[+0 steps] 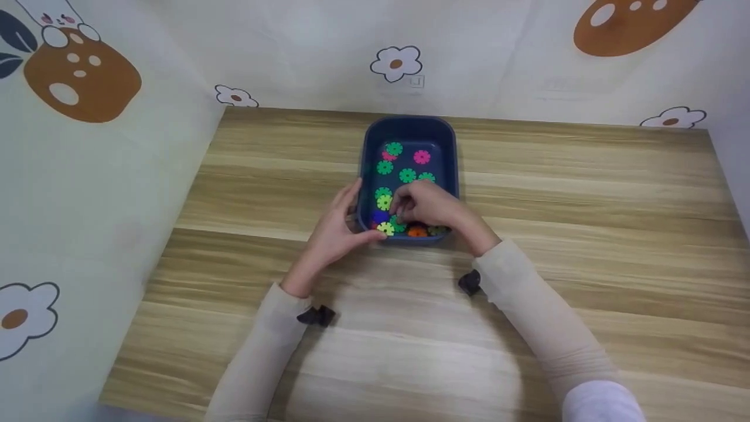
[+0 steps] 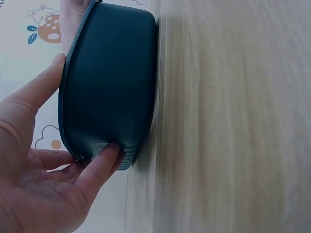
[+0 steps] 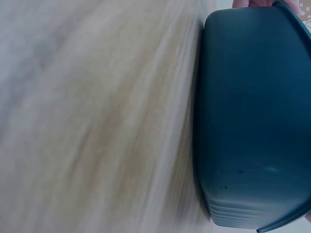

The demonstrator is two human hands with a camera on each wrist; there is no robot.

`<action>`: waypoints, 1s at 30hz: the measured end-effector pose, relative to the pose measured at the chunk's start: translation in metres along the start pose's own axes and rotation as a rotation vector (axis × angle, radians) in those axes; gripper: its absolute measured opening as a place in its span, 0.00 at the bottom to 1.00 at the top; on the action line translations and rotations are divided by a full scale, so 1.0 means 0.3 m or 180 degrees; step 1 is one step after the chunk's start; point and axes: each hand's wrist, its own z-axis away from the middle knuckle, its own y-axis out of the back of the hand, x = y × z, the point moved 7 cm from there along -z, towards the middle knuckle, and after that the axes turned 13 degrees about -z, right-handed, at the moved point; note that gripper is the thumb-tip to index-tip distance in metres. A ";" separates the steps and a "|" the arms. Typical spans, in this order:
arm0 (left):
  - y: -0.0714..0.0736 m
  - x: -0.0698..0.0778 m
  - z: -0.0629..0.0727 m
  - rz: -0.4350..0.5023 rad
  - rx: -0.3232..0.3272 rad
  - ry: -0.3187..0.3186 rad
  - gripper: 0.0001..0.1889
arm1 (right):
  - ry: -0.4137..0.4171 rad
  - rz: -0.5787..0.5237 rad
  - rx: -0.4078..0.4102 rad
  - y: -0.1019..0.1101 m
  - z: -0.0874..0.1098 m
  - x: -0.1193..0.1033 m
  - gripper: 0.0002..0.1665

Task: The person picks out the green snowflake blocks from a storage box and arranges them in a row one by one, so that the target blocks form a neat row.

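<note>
A dark blue plastic bin (image 1: 410, 124) stands on the table with several small notched flower-shaped discs in it. Green discs (image 1: 407, 175), a pink disc (image 1: 422, 156), yellow discs (image 1: 384, 203) and an orange disc (image 1: 417, 232) lie inside. My left hand (image 1: 337, 231) holds the bin's near left corner, thumb on the near rim and fingers along the left side wall. Over the near part of the bin, my right hand (image 1: 430, 204) reaches in with bent fingers. Its fingertips are close to a green disc (image 1: 398, 224); whether they pinch it is hidden.
The bin rests on a wood-grain table (image 1: 574, 234) near its back edge. Behind and to the left rise pale walls (image 1: 492, 58) printed with flowers and fruit. A dark wrist camera (image 1: 469, 282) is strapped at the right sleeve, another camera (image 1: 316, 316) at the left.
</note>
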 end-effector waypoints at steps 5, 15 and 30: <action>0.000 0.002 -0.004 0.0109 -0.0029 -0.0016 0.54 | 0.0054 -0.0026 0.0067 0.004 0.003 -0.009 0.05; 0.001 0.006 -0.006 0.0025 -0.0033 -0.0044 0.54 | 0.0206 -0.0164 0.0252 0.017 0.011 -0.020 0.04; 0.002 0.012 -0.002 0.0034 -0.0063 -0.0053 0.55 | 0.0488 -0.0392 0.0666 0.076 0.032 -0.065 0.06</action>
